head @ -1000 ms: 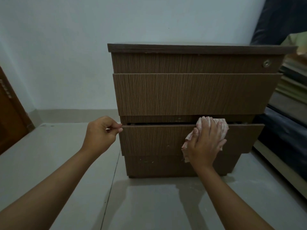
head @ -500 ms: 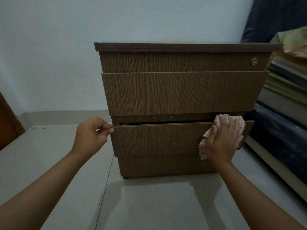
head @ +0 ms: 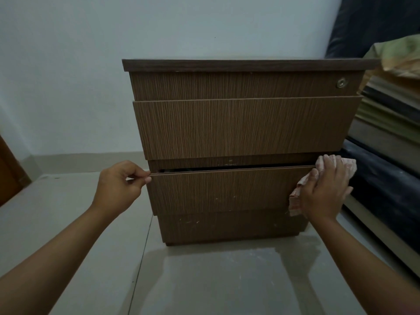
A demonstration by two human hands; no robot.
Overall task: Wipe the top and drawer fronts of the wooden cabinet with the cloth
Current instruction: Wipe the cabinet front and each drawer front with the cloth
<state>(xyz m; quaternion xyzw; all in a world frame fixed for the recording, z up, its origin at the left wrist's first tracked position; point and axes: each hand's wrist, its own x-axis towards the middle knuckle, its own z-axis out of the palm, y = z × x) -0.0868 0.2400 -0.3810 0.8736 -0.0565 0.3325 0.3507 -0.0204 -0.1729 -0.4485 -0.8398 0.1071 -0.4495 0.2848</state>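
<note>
Fingers (head: 139, 177) of left hand (head: 118, 188) pinch the drawer front (head: 222, 189), right hand (head: 325, 192) flat on cloth (head: 295, 201) (glossy floor (head: 204, 280), pale wall (head: 68, 76)).

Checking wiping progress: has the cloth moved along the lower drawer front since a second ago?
Yes. The cloth slid rightward, reaching the right end of the lower drawer front.

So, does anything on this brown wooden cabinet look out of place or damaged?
The lower brown wooden drawer front stands slightly pulled out, a dark gap above it; pale scuff marks dot it and the brown base panel below.
</note>
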